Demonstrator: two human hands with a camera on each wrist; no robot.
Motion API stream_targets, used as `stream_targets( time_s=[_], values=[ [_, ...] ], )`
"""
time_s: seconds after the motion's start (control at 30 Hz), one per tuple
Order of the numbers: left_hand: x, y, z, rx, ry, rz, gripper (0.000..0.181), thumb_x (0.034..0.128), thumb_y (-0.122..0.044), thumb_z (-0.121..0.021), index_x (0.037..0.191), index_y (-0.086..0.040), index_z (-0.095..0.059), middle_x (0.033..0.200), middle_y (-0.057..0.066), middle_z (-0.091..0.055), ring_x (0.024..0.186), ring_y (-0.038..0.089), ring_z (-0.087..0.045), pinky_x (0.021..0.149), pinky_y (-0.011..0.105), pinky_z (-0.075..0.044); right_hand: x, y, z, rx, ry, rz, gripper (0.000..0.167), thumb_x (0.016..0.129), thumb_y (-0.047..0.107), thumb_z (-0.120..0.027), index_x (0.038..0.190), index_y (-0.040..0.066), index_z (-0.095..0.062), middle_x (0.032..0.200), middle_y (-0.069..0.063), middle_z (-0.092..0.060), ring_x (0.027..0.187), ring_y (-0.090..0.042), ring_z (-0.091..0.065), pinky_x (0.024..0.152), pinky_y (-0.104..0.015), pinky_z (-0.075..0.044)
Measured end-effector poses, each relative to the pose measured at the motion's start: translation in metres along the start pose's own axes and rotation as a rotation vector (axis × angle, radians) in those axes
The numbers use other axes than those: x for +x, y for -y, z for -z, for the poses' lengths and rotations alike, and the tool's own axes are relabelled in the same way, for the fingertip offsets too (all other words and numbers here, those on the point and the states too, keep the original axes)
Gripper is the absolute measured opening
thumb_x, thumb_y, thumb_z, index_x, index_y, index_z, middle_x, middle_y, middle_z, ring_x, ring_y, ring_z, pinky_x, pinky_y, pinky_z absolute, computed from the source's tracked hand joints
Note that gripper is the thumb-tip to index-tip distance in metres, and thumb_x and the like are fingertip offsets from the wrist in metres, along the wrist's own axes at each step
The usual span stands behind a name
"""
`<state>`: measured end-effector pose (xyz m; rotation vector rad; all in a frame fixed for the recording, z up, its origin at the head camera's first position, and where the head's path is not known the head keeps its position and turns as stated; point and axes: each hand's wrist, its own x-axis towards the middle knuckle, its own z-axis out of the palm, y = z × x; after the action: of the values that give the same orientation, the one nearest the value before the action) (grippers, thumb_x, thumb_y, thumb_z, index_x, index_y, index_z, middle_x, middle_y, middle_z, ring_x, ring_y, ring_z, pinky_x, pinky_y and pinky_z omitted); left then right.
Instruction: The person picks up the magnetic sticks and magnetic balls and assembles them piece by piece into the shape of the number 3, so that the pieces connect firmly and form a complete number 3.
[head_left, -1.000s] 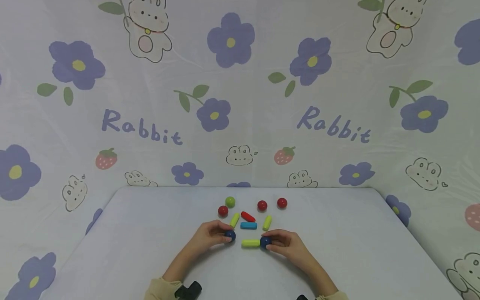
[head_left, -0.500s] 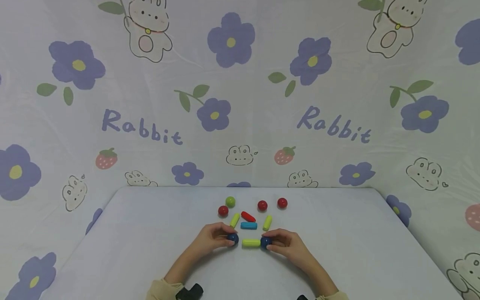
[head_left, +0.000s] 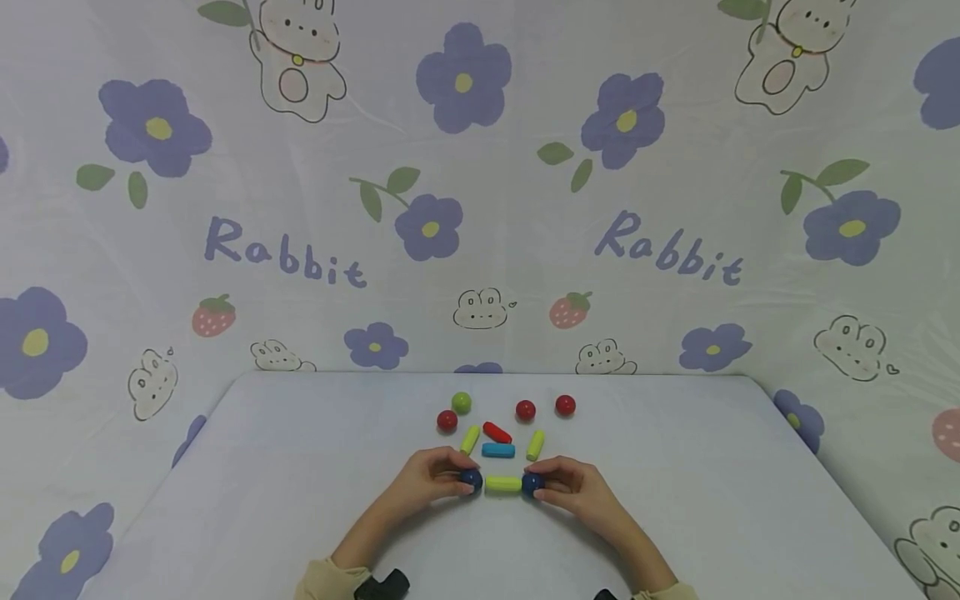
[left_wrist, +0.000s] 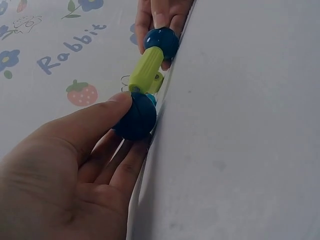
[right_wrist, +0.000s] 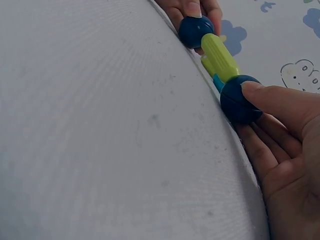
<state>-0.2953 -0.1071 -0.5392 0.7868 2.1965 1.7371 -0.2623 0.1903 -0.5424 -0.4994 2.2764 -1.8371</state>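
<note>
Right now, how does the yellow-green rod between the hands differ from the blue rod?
The yellow-green rod meets a dark blue ball at its right end; the blue rod meets none. The yellow-green rod sits between the left hand and right hand; the blue rod lies beyond, on the table. Both are slim and run roughly left to right.

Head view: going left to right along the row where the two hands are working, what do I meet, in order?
Left hand → left dark blue ball → yellow-green rod → right dark blue ball → right hand.
</note>
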Motion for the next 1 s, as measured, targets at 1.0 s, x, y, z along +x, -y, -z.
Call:
stream_targets(
  time_s=[1.0],
  values=[
    [0.0018, -0.0018, -0.0075, -0.052, 0.092, 0.033, 0.05, 0.0834, -0.011, -0.075, 0.13, -0.006, -0.057, 0.133, 0.016, -0.06, 0.13, 0.027, -0.054, 0.108, 0.027, -0.043, 0.0019, -0.0009, 0.0006, -0.006, 0.007, -0.026, 0.038, 0.087, 0.016, -0.073, 0.122, 0.005, -0.063, 0.131, -0.017, -0.062, 0.12, -0.02, -0.063, 0.096, -0.021, -0.05]
  ],
)
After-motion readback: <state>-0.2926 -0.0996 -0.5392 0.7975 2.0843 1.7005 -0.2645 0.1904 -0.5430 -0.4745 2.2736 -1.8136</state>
